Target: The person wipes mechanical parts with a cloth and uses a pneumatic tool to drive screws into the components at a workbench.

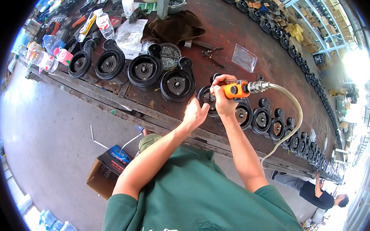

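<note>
My right hand point(224, 100) is wrapped round an orange air screwdriver point(235, 90), whose metal fitting joins a clear air hose point(297, 109). The tool is held over a black snail-shaped casing point(205, 94), and its tip is hidden by my fingers. My left hand point(196, 114) is at the near-left rim of that same casing, its fingers curled against the edge. To the left stands another black casing point(177, 84) with a metal plate in its round opening. On the other side is a similar casing point(242, 115), partly behind my right forearm.
More casings run in a row along the bench edge point(147, 110). Behind them lie pliers point(213, 55), a clear plastic tray point(244, 58), a bowl of small metal parts point(169, 56) and a brown cloth point(175, 28). A cardboard box point(102, 176) stands on the floor; another person point(315, 192) is at the far right.
</note>
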`<state>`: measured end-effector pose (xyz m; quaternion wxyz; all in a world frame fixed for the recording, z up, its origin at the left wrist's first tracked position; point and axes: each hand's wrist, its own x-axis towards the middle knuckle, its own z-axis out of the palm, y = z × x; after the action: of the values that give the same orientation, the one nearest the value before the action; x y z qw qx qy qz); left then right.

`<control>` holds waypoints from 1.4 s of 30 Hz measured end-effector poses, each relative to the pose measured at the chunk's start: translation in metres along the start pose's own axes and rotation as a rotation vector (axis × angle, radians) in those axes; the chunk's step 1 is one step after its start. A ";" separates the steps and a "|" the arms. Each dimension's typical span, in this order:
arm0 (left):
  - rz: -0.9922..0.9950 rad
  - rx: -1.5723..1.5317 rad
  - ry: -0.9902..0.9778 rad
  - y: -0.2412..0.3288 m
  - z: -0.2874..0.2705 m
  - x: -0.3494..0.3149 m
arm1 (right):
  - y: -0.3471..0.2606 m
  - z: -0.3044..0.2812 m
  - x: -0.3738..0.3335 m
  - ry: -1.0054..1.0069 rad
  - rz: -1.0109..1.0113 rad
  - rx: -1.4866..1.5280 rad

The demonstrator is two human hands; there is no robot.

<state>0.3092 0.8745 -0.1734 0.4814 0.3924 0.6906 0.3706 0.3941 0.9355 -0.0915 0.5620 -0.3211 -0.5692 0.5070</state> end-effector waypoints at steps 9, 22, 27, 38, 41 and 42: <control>0.024 0.050 -0.003 0.002 -0.001 0.000 | 0.004 -0.003 0.001 0.000 -0.022 -0.028; -0.019 -0.121 0.007 0.002 0.002 -0.001 | 0.011 0.000 0.001 -0.050 0.003 0.094; -0.045 -0.187 0.039 0.001 0.007 -0.002 | 0.012 0.003 0.003 -0.034 0.030 0.044; 0.002 -0.187 0.121 -0.004 0.017 0.000 | 0.012 0.005 0.003 -0.025 0.025 0.059; 0.047 -0.165 0.142 -0.007 0.020 0.001 | 0.013 0.004 0.003 -0.018 0.013 0.068; 0.053 -0.158 0.149 -0.007 0.020 0.000 | 0.013 0.003 0.003 -0.015 0.007 0.070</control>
<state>0.3274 0.8748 -0.1848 0.4482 0.3429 0.6824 0.4645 0.3879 0.9411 -0.1023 0.5670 -0.2992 -0.5542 0.5309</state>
